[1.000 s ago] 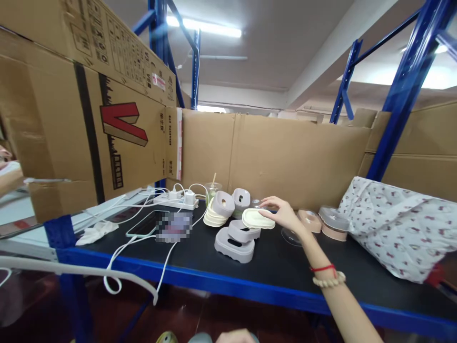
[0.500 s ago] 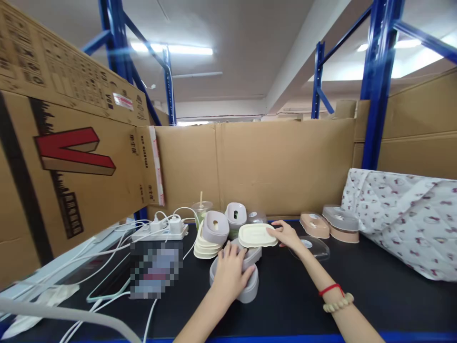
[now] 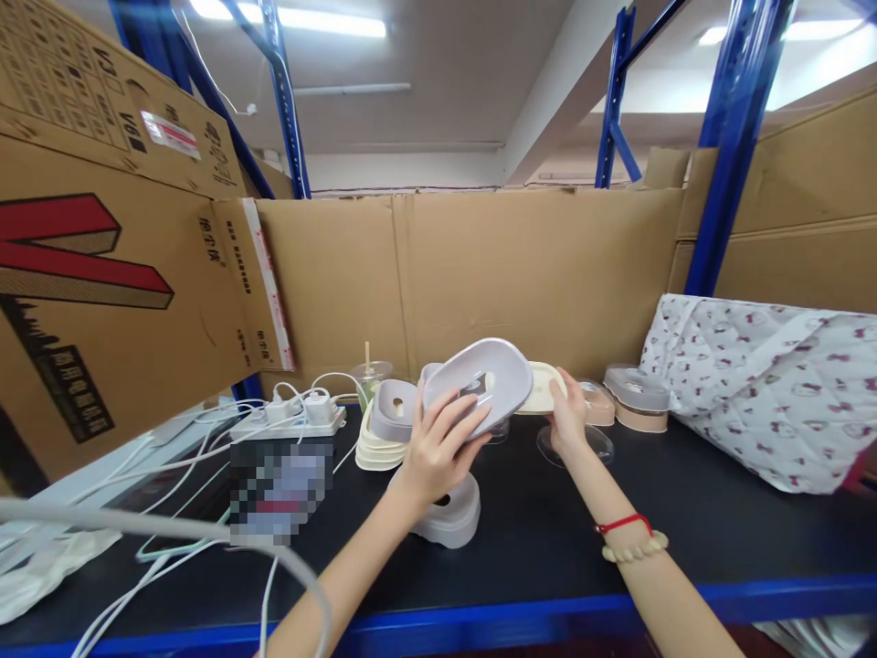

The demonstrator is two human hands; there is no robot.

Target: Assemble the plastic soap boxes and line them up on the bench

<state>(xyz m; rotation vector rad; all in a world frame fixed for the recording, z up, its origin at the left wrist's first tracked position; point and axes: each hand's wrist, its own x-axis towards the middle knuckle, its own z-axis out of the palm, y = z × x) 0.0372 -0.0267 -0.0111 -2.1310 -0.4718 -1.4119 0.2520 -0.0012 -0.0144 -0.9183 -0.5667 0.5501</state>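
My left hand (image 3: 442,448) grips a grey oval tray (image 3: 507,370), tilted and raised above the black table. Beside it, my right hand (image 3: 568,411) holds a cream oval lid (image 3: 541,388), whose left end lies behind the grey tray. Below my left hand, a grey oval base (image 3: 456,516) rests on the table. To the left, a grey piece with a hole (image 3: 393,411) leans on a stack of cream lids (image 3: 376,450). Another grey piece behind is mostly hidden by the raised tray.
Peach and grey boxes (image 3: 640,402) and a clear cover (image 3: 596,445) sit right, near a patterned white bag (image 3: 760,393). A power strip (image 3: 288,420), cables, a pixelated device (image 3: 280,493) and a drink cup (image 3: 370,379) are left. Cardboard (image 3: 329,283) stands behind.
My left hand has lifted the grey tray off the base and tilted it. My right hand has raised the cream lid and moved it beside the tray. The view has shifted.
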